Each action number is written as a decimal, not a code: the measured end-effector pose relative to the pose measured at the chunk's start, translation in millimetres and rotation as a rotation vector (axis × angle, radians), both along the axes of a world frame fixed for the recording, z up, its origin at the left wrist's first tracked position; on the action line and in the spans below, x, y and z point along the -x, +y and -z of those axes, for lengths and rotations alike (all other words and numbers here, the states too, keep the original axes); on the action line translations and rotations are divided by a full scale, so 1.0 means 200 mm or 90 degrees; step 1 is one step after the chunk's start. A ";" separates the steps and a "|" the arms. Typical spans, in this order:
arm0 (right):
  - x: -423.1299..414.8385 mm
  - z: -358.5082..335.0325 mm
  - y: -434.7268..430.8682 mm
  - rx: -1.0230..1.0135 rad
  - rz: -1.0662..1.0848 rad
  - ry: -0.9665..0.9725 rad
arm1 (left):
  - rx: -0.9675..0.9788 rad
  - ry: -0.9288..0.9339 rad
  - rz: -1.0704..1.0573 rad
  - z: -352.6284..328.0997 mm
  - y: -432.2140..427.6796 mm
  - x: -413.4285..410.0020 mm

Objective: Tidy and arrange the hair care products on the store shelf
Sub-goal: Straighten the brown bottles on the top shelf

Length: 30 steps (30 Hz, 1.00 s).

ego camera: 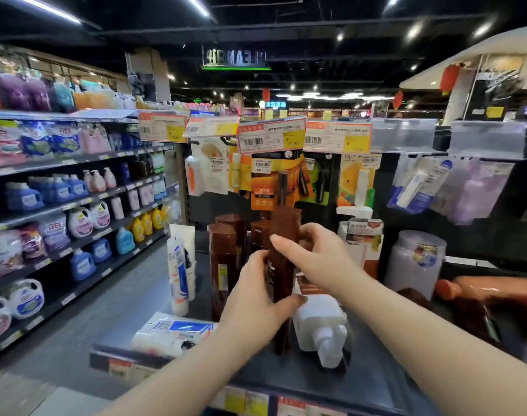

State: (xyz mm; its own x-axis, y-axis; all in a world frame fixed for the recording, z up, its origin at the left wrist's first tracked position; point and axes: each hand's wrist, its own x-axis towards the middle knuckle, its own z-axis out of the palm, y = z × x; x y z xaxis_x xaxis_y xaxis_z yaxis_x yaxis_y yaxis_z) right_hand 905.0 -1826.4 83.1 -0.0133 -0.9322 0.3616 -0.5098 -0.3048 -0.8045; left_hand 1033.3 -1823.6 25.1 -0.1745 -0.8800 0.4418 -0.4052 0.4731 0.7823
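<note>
1. While both hands are wrapped around it, the tall brown bottle (281,265) stands upright near the middle of the dark shelf (361,379), its base down on the shelf surface as far as I can tell.
2. Left hand (256,298) grips the bottle low down, thumb across the front. Right hand (313,250) is closed around it higher up, fingers curled over from the right.
3. Just behind and left of that bottle I see more brown bottles (226,256) standing in a cluster.
4. Right up against the bottle's right side, a white pump bottle (322,325) lies on its side, nozzle pointing toward me.
5. Left of the bottle, white tubes (181,265) stand upright, with a flat white pack (175,331) lying in front of them.
6. Above the bottle, price tags (271,135) hang over carded products.
</note>
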 end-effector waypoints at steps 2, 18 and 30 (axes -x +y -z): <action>-0.02 0.01 -0.02 -0.025 -0.038 0.039 | -0.040 0.043 0.040 0.02 -0.02 -0.04; -0.02 0.19 -0.21 -0.108 -0.029 0.012 | -0.144 -0.010 0.059 0.14 -0.18 -0.09; 0.02 0.36 -0.23 -0.131 -0.098 0.141 | -0.174 -0.029 0.107 0.13 -0.25 -0.15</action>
State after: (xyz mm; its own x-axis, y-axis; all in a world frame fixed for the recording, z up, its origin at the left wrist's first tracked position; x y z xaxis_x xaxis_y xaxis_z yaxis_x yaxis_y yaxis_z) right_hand 900.3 -1873.0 11.7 0.1916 -0.9710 0.1433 -0.6397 -0.2343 -0.7321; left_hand 1062.7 -1873.3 -0.4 -0.3421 -0.9218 0.1824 -0.3761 0.3122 0.8724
